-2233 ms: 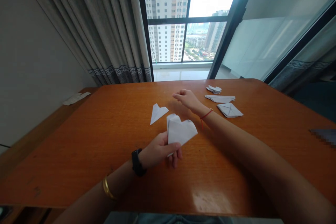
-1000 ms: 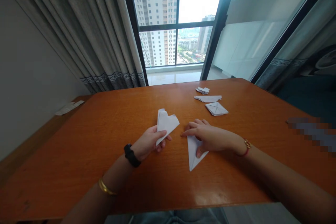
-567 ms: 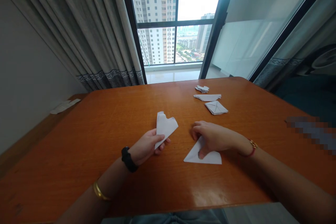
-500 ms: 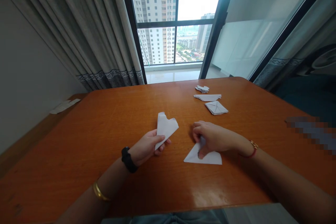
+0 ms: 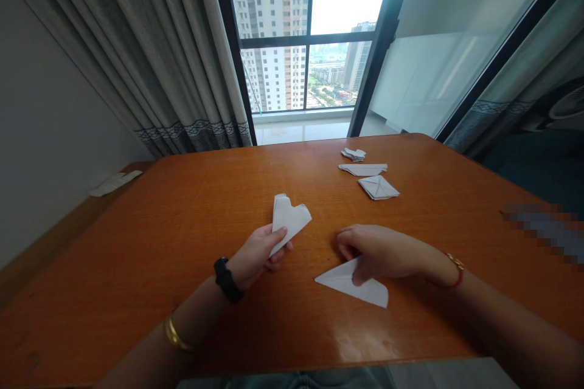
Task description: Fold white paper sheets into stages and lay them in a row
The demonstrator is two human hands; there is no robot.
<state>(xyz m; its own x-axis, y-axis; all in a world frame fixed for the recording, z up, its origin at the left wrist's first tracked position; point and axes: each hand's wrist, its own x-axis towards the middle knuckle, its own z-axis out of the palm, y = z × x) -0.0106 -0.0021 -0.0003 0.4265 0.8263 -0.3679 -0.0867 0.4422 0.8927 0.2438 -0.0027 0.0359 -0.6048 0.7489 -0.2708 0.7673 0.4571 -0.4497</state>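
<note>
A white folded paper with a notched, heart-like top (image 5: pixel 290 220) is pinched between the thumb and fingers of my left hand (image 5: pixel 260 254), just above the table. My right hand (image 5: pixel 381 252) grips a second folded paper, pointed at its left end (image 5: pixel 342 278), low over the tabletop. Its thumb lies on the near face of that paper, and the curled fingers are partly hidden behind the hand. The two papers are apart, with a strip of brown table between them.
On the wooden table (image 5: pixel 219 194), beyond my right hand, lie a square folded paper (image 5: pixel 378 187), a long flat folded paper (image 5: pixel 364 169) and a small folded stack (image 5: pixel 353 154). White paper strips (image 5: pixel 115 183) rest at the far left. A blurred-out object (image 5: pixel 547 231) is at the right.
My right hand has moved slightly nearer to me and to the right, and its paper has turned so that the right end sits lower. My left hand still holds its paper nearly in place.
</note>
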